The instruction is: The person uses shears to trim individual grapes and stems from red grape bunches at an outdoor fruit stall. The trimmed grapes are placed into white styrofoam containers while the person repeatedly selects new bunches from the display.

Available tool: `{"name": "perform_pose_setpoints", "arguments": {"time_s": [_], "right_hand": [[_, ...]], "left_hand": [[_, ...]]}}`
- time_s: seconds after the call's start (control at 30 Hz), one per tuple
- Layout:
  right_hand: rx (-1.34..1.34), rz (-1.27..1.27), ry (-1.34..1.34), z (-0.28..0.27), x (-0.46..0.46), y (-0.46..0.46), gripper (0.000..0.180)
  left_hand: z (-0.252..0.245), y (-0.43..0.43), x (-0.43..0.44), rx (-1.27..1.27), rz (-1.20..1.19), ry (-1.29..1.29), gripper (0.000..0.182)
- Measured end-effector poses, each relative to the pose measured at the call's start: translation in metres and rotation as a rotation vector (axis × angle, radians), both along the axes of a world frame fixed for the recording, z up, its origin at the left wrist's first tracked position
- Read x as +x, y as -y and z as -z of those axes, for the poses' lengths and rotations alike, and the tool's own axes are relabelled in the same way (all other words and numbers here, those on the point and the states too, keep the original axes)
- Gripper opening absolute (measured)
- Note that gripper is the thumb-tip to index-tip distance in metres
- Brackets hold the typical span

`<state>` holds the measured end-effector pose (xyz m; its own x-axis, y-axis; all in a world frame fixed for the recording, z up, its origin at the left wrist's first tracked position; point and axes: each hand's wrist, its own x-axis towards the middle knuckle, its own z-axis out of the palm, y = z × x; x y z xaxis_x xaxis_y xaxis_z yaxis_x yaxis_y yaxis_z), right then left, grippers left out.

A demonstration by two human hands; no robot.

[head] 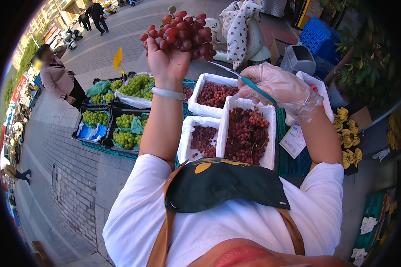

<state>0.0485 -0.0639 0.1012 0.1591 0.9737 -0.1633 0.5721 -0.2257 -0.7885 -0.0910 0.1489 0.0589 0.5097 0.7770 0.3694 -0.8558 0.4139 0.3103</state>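
My bare left hand (168, 61) is raised with its palm up, supporting a large bunch of red grapes (183, 35). A pale bangle (168, 93) circles that wrist. In a clear plastic glove, my right hand (270, 83) grips a slim teal-handled tool (259, 90). The tool's thin, pale tip reaches toward the lower right side of the bunch. Whether the tip touches a grape, I cannot tell. Below my hands stand white-lined boxes of red grapes: a long one (273, 133) in front, a smaller one (183, 142) beside it, and another (195, 95) behind.
Green grapes (125, 140) fill black crates at left. A price card (293, 140) hangs at right, near bananas (349, 140). Behind are a scooter (255, 43), a grey bin (297, 58) and blue crates (320, 36). A person (58, 73) stands left of the stall.
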Motion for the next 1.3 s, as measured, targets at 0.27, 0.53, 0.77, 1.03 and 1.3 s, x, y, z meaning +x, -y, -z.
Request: {"name": "perform_pose_setpoints", "arguments": {"time_s": [0.27, 0.53, 0.77, 1.03, 1.3], "right_hand": [[0.627, 0.078, -0.242, 0.048, -0.024, -0.021, 0.034], [1.071, 0.428, -0.281, 0.074, -0.031, -0.077, 0.044], [0.911, 0.5, -0.775, 0.069, -0.013, -0.086, 0.049], [0.909, 0.223, -1.076, 0.062, -0.032, -0.078, 0.042], [1.003, 0.259, -0.78, 0.058, -0.046, -0.076, 0.046]], "left_hand": [[0.0, 0.001, 0.007, -0.029, 0.031, 0.046, 0.056], [0.001, 0.008, 0.009, -0.096, 0.04, 0.059, 0.053], [0.008, 0.003, 0.006, 0.066, 0.235, 0.217, 0.055], [0.019, -0.012, 0.013, 0.197, 0.598, 0.443, 0.064], [0.015, -0.011, 0.025, 0.16, 0.646, 0.377, 0.062]]}}
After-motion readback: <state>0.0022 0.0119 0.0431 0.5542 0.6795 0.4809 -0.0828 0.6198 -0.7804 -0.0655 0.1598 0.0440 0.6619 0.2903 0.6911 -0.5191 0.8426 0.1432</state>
